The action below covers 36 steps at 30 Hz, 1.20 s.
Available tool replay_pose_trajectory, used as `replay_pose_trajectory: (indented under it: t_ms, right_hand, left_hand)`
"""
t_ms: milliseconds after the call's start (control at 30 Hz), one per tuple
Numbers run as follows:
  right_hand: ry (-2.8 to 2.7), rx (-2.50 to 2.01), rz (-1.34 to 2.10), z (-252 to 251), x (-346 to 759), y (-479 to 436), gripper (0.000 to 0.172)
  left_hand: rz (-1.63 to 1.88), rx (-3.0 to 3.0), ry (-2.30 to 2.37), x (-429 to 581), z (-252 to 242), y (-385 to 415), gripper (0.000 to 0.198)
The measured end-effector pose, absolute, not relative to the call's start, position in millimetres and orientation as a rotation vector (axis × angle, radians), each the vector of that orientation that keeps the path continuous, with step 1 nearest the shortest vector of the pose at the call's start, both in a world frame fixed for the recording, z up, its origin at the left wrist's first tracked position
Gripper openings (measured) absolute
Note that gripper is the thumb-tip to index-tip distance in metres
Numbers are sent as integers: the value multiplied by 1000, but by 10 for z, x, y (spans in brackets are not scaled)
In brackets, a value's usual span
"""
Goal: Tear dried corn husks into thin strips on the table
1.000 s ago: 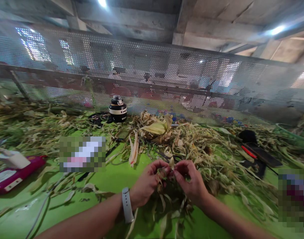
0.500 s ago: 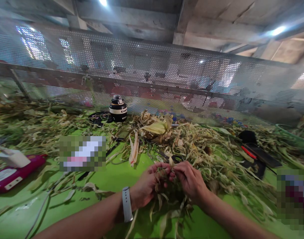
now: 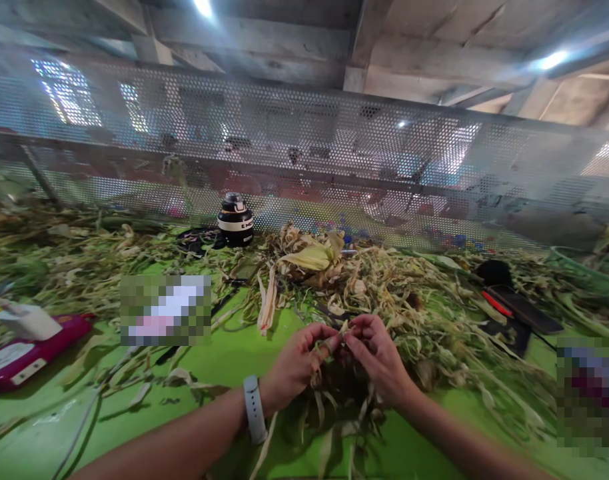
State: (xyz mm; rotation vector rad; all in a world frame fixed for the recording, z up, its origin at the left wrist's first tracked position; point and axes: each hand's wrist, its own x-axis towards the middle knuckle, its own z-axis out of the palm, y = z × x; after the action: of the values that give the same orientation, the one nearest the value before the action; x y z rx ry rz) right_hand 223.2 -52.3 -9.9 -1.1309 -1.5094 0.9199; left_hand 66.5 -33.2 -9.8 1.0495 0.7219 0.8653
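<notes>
Head view; clock directions are taken about the two hands, with 12 toward the top. The left hand (image 3: 293, 365) is closed on a pale husk strip (image 3: 345, 327), whose tip shows at the meeting point of the fingertips; its lower part is lost among fingers and shadow. The right hand (image 3: 382, 363) bends its thumb and forefinger to the same tip from 3 o'clock; their contact is too small to make out, so whether they pinch it cannot be told. Below, at 6 o'clock, loose husks hang or lie in shadow, indistinct. A pale wristband (image 3: 255, 410) crosses the left wrist at 8 o'clock; both forearms are cut off by the lower edge.

At 11 o'clock a broad yellowish husk (image 3: 312, 257) rests on the husk heap (image 3: 434, 303), which covers much of the green table (image 3: 234, 363). Between 10 and 11 stands a black bottle (image 3: 236, 223), its lettering only partly readable. At 9 a magenta power strip (image 3: 32, 353) is cut off by the edge. Blurred squares mask two items, near 9 and 3. Between 2 and 3 a green basket (image 3: 579, 273) is cropped. Shapes behind the perforated screen (image 3: 304, 127) at 12 are unclear.
</notes>
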Motion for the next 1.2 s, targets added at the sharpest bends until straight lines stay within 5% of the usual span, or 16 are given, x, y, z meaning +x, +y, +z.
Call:
replay_pose_trajectory:
  t_ms: [1200]
  right_hand:
    - [-1304,-1081,1125,-106,2198,-531,29]
  left_hand:
    - [993,1009,781,684,-93,-282,33]
